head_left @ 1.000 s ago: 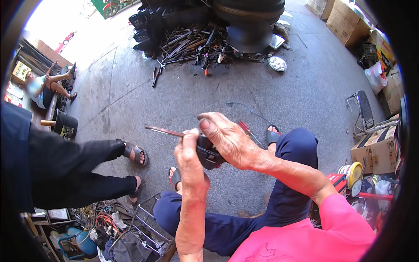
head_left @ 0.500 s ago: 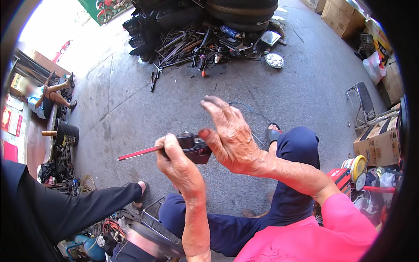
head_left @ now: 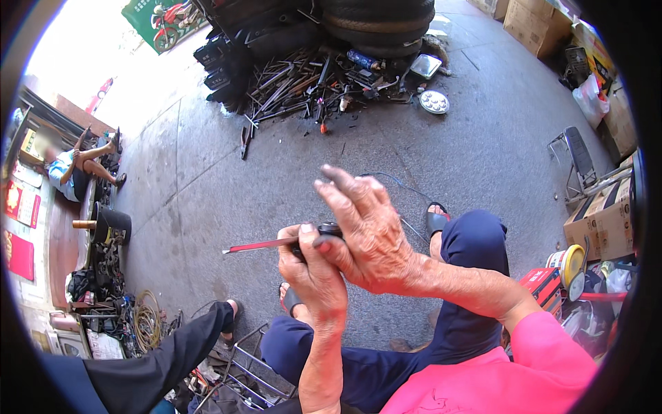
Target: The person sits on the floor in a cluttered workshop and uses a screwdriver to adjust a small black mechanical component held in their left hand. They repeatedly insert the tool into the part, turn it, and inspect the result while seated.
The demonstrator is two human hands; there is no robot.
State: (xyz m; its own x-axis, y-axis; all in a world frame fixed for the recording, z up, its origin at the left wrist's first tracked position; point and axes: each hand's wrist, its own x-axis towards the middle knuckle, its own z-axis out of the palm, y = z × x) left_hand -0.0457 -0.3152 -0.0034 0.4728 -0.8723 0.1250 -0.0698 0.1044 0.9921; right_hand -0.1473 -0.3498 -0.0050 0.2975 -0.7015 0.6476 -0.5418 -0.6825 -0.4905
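My left hand (head_left: pixel 318 281) is closed, with a thin red stick (head_left: pixel 261 245) pointing left from under its thumb; the stick's tip is pale. In the same grip sits a small black part (head_left: pixel 330 228) with a round top, mostly hidden between my two hands. My right hand (head_left: pixel 378 238) overlaps it from the right, fingers stretched out and apart. Its thumb lies against or just over the black part; I cannot tell which. Both hands are above the grey floor, in front of my knees.
A pile of metal tools (head_left: pixel 296 83) lies ahead beside stacked tyres (head_left: pixel 376 27), with pliers (head_left: pixel 245 141) at its left edge. A round lamp (head_left: pixel 434 102) is nearby. Cardboard boxes (head_left: pixel 603 217) line the right. Another person's dark-trousered leg (head_left: pixel 165 366) reaches in at lower left, by a metal frame (head_left: pixel 252 366).
My left hand has shifted right and slightly down with the red stick and black part, which is now more covered. My right hand stays close by, fingers still extended.
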